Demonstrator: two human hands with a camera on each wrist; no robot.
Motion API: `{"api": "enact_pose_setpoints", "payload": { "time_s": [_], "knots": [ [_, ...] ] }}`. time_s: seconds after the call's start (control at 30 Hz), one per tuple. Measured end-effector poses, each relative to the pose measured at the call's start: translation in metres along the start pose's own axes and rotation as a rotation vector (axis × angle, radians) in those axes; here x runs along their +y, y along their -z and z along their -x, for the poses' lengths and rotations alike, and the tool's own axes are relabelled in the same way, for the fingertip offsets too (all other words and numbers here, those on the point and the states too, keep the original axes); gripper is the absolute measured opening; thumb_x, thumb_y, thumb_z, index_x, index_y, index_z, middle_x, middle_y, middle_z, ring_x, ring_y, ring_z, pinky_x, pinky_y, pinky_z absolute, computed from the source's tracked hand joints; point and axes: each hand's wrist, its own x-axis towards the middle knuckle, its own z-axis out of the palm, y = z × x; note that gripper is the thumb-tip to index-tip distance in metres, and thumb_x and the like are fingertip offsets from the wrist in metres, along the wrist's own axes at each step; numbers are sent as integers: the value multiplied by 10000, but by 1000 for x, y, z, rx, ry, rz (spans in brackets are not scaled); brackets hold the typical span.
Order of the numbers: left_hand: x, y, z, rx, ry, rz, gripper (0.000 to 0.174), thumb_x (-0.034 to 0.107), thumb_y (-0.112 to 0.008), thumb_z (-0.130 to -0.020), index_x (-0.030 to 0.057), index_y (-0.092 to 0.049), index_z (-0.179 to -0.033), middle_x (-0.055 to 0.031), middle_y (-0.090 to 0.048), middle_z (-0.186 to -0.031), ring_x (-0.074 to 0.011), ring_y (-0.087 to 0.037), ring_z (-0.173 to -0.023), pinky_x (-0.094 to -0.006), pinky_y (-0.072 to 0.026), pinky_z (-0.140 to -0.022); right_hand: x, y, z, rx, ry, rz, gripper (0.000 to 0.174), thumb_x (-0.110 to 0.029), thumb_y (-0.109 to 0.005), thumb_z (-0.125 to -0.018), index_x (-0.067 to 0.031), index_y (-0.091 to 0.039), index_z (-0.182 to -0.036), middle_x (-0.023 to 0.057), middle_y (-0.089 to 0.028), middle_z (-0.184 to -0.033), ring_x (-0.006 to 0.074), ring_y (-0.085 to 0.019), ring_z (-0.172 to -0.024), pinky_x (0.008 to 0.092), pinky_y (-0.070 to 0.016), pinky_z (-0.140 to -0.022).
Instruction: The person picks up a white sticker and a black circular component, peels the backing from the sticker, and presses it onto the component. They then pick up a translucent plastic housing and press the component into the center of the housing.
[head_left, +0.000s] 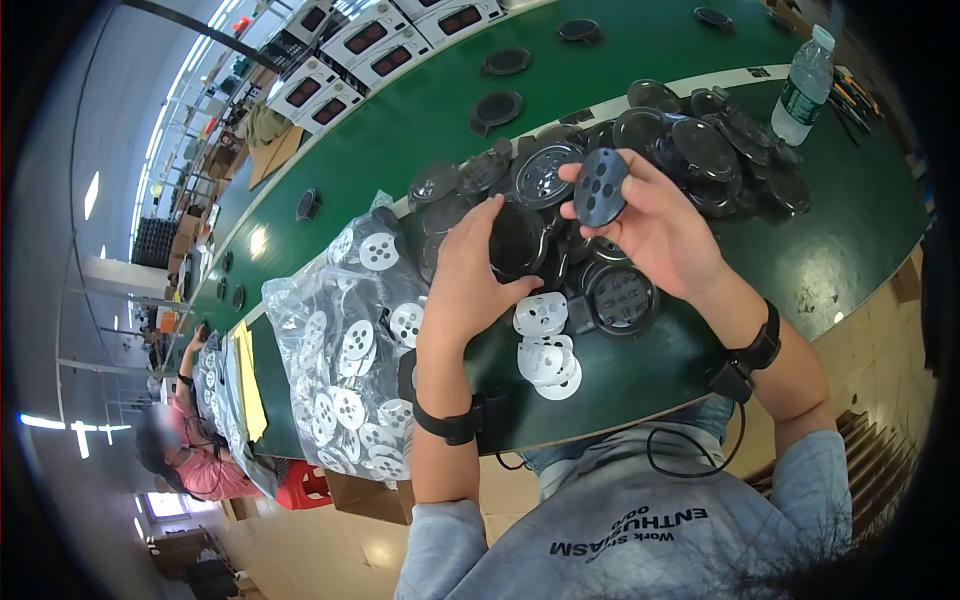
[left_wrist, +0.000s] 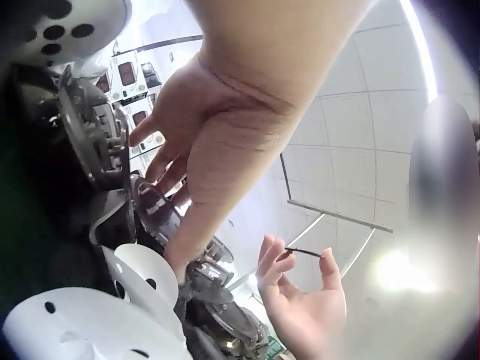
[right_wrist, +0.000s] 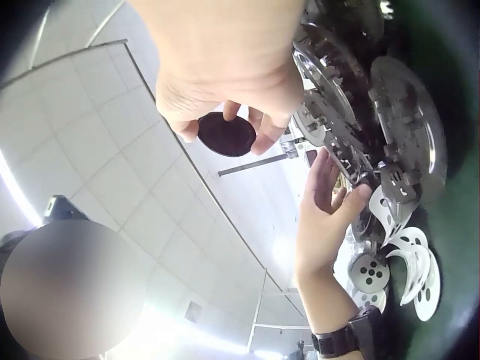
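My right hand (head_left: 655, 225) pinches a dark round disc (head_left: 601, 188) by its edge, raised over the pile; several round black spots mark its face. In the right wrist view the disc (right_wrist: 226, 135) shows a plain dark side. My left hand (head_left: 465, 275) is spread at the near left of the pile, thumb and fingers apart on either side of a black round housing (head_left: 518, 242). White discs with holes (head_left: 548, 365) lie stacked by the left thumb. Right of them is a black round housing with small raised studs (head_left: 620, 298).
A clear plastic bag (head_left: 350, 350) of white perforated discs lies at left. More black round parts (head_left: 705, 150) are heaped at the back right, near a water bottle (head_left: 803, 85). Boxes (head_left: 375, 45) stand across the green table (head_left: 400, 120). Another person (head_left: 205, 450) sits at far left.
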Motion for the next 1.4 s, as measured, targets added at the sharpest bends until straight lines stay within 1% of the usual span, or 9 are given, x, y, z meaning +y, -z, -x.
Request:
{"api": "enact_pose_setpoints", "payload": {
  "time_s": [0.23,0.43,0.53,0.63,1.0,1.13,1.17,1.3,1.4],
  "knots": [
    [-3,0,10,36,43,80,639,125,-869,-640,25,-643,-1230,-135,-660,-1009,-269,-657,-941,-356,-508,-837,3,-7,5,-27,-63,-2,212,-142,-569,-999,-64,-527,-1192,131,-583,-1308,240,-653,-1082,327,-533,-885],
    [-2,-1,7,188,13,-32,515,222,-867,-711,2,-627,-1110,-170,-660,-1023,-333,-635,-971,-409,-502,-846,6,-7,7,-42,-75,29,213,-145,-569,-998,-70,-530,-1193,120,-587,-1293,234,-654,-1070,324,-528,-873],
    [-13,-7,-3,296,-35,-142,542,279,-865,-730,10,-601,-1119,-181,-665,-1061,-365,-631,-1024,-427,-500,-872,6,-8,8,-37,-82,23,215,-156,-567,-999,-69,-529,-1192,124,-586,-1296,237,-652,-1075,327,-524,-868],
    [-12,9,-17,-127,272,162,646,335,-883,-699,11,-571,-1163,-204,-642,-1146,-383,-617,-1092,-442,-495,-913,5,-8,6,-37,-84,20,221,-170,-569,-997,-71,-527,-1190,126,-586,-1298,242,-651,-1076,329,-520,-862],
    [9,44,9,198,196,137,1047,197,-981,-428,37,-489,-1337,-174,-510,-1286,-325,-547,-1164,-412,-480,-1002,4,-19,9,-103,-90,226,310,-128,-647,-920,-66,-513,-1192,122,-559,-1320,209,-630,-1071,336,-496,-907],
    [21,24,24,96,305,674,765,15,-883,-676,11,-509,-1343,-33,-559,-1096,-148,-586,-1057,-278,-486,-924,14,-27,20,-262,31,449,382,-29,-727,-826,-51,-536,-1156,122,-531,-1340,159,-581,-1094,317,-472,-908],
    [26,17,26,137,243,774,590,-89,-742,-812,-11,-515,-1350,9,-559,-1034,-78,-579,-989,-231,-478,-893,17,-29,22,-273,36,472,379,-31,-727,-829,-49,-538,-1157,117,-529,-1343,158,-579,-1097,315,-470,-907],
    [29,1,25,260,195,1072,433,-28,-591,-942,-46,-510,-1367,-48,-615,-1068,-124,-620,-1015,-263,-502,-908,20,-25,20,-225,40,478,364,-41,-709,-853,-42,-540,-1175,102,-519,-1353,149,-571,-1102,314,-465,-913],
    [23,-6,26,217,394,1362,412,1,-537,-960,-74,-500,-1363,-115,-640,-1204,-178,-634,-1103,-302,-518,-945,17,-23,17,-157,53,452,345,-27,-676,-869,-26,-545,-1188,107,-515,-1355,151,-569,-1109,325,-465,-930]
  ]
}}
